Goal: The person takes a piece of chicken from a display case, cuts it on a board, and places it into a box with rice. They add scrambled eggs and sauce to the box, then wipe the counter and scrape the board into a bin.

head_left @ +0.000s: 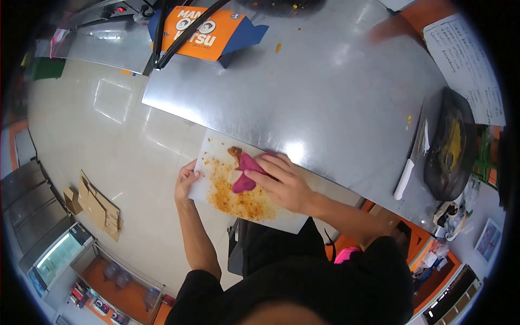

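My left hand (187, 180) grips the left edge of a white cutting board (292, 221), thumb on top. The board is held at the front edge of the steel table, partly over the floor. Orange-brown crumbs (227, 200) cover much of its surface. In my right hand (287, 187) is a bunched magenta cloth (246, 183), pressed onto the board among the crumbs. A browned lump (234, 153), perhaps fried food, shows just beyond the cloth. Something pale peeks out by the cloth's left side; I cannot make out what it is.
On the steel table (325, 108) stand an orange and blue box (197, 33) at the back left and a dark tray (449, 157) at the right. A white-handled knife (405, 179) lies beside that tray. Flattened cardboard (100, 208) is on the floor at left.
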Available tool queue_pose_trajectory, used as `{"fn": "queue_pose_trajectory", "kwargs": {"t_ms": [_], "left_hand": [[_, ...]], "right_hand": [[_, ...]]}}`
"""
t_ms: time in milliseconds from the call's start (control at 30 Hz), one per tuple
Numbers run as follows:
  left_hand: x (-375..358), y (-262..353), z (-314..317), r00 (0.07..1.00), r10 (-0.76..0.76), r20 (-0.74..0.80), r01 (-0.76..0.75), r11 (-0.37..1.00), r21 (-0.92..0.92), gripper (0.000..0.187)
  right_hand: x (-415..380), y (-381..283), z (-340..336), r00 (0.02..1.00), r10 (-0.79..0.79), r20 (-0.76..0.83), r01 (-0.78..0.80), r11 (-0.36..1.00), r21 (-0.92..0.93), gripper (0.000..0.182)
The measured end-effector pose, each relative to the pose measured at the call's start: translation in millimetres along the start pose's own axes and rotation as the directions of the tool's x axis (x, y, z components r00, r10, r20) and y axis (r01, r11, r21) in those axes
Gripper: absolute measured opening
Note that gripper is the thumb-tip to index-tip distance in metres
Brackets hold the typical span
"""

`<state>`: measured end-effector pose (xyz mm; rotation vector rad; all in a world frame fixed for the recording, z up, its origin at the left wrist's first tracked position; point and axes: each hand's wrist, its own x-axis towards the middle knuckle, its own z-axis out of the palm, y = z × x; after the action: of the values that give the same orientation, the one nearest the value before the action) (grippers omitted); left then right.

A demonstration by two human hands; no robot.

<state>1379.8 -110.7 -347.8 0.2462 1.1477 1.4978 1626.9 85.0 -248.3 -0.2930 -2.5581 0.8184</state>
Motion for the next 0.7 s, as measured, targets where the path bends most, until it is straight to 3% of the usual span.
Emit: {"fn": "queue_pose_trajectory", "kwargs": {"t_ms": [67, 100, 133, 233, 267, 333, 400, 433, 467, 600, 667, 700], "left_hand": [[-3, 0, 1, 1.0, 0.008, -0.01, -0.008, 1.0, 0.003, 0.059], [-2, -1, 0, 1.0, 0.003, 0.002, -0.003, 1.0, 0.011, 0.06], [-4, -1, -1, 1.0, -0.004, 0.01, 0.004, 1.0, 0.019, 0.06], [-4, 0, -1, 1.0, -0.023, 0.011, 0.023, 1.0, 0.012, 0.06], [-2, 0, -1, 1.0, -0.009, 0.023, 0.008, 1.0, 0.017, 0.06], [-1, -1, -2, 1.0, -0.006, 0.022, 0.006, 1.0, 0.009, 0.06], [0, -2, -4, 1.0, 0.007, 0.012, -0.008, 1.0, 0.019, 0.06], [2, -2, -4, 1.0, 0.002, -0.004, -0.002, 1.0, 0.023, 0.06], [4, -1, -2, 1.0, 0.008, -0.002, -0.008, 1.0, 0.025, 0.06], [5, -7, -5, 1.0, -0.001, -0.015, 0.001, 1.0, -0.006, 0.059], [13, -7, -5, 1.0, 0.0, -0.002, 0.0, 1.0, -0.023, 0.058], [17, -7, -1, 1.0, 0.015, 0.002, -0.015, 1.0, -0.019, 0.058]], "right_hand": [[-3, 0, -9, 0.961, 0.276, -0.022, -0.232, 0.845, 0.482, 0.037], [-5, 8, -17, 0.943, 0.318, -0.097, -0.262, 0.891, 0.37, 0.038], [2, 17, -36, 0.876, 0.479, -0.058, -0.388, 0.77, 0.506, 0.034], [36, 86, -76, 0.67, 0.688, -0.277, -0.521, 0.703, 0.485, 0.031], [52, 117, -89, 0.656, 0.647, -0.389, -0.522, 0.761, 0.385, 0.034], [76, 219, -100, 0.702, 0.409, -0.583, -0.424, 0.898, 0.119, 0.034], [117, 283, -112, 0.717, 0.31, -0.625, -0.478, 0.871, -0.116, 0.036], [141, 302, -110, 0.689, 0.351, -0.635, -0.601, 0.765, -0.23, 0.036], [162, 309, -102, 0.654, 0.391, -0.648, -0.703, 0.629, -0.331, 0.035], [190, 285, -60, 0.631, 0.415, -0.656, -0.755, 0.525, -0.394, 0.036], [180, 264, -53, 0.793, 0.346, -0.501, -0.594, 0.622, -0.511, 0.034], [177, 251, -48, 0.85, 0.262, -0.456, -0.479, 0.744, -0.466, 0.034]]}}
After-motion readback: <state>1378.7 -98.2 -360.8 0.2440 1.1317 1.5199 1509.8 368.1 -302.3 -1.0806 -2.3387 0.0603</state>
